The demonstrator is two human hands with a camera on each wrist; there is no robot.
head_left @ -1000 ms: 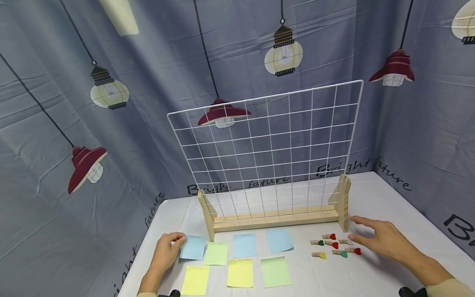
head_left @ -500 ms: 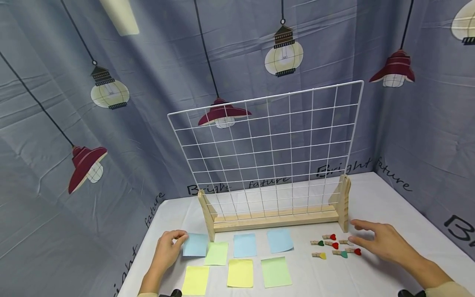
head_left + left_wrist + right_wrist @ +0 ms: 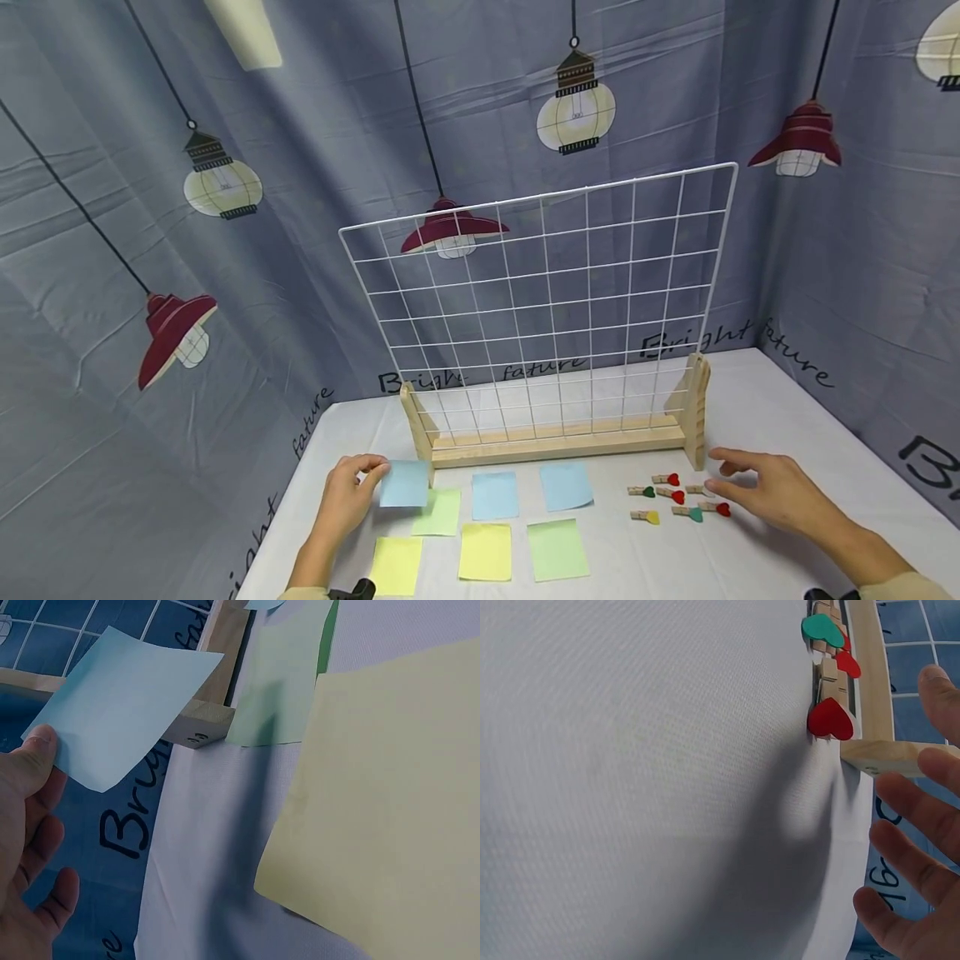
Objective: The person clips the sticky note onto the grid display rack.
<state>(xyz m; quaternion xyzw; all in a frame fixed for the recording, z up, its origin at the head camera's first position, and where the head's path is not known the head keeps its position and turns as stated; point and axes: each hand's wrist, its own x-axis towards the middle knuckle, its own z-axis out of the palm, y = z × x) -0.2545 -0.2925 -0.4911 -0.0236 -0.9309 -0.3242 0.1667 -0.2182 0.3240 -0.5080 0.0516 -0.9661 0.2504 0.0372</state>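
Observation:
Between thumb and fingers, my left hand (image 3: 348, 495) pinches a blue sticky note (image 3: 403, 483) by its left edge. In the left wrist view the note (image 3: 124, 709) is raised above the table, its lower corner curling slightly. In the head view it overlaps a green sticky note (image 3: 437, 512) lying on the table. My right hand (image 3: 780, 490) hovers at the right with its fingers apart and nothing in them. Just left of it lie several small wooden clothespins with hearts, among them a red-heart clothespin (image 3: 714, 508) and a yellow-heart clothespin (image 3: 645, 517).
A white wire grid (image 3: 547, 308) stands upright in a wooden base (image 3: 558, 444) behind the notes. More sticky notes lie flat in front of it: two blue, one green note (image 3: 558, 550) and two yellow, including a yellow note (image 3: 485, 552). A patterned curtain (image 3: 300, 208) encloses the table.
My left hand has lifted the blue sticky note off the table and carried it slightly up and to the right. My right hand has barely moved.

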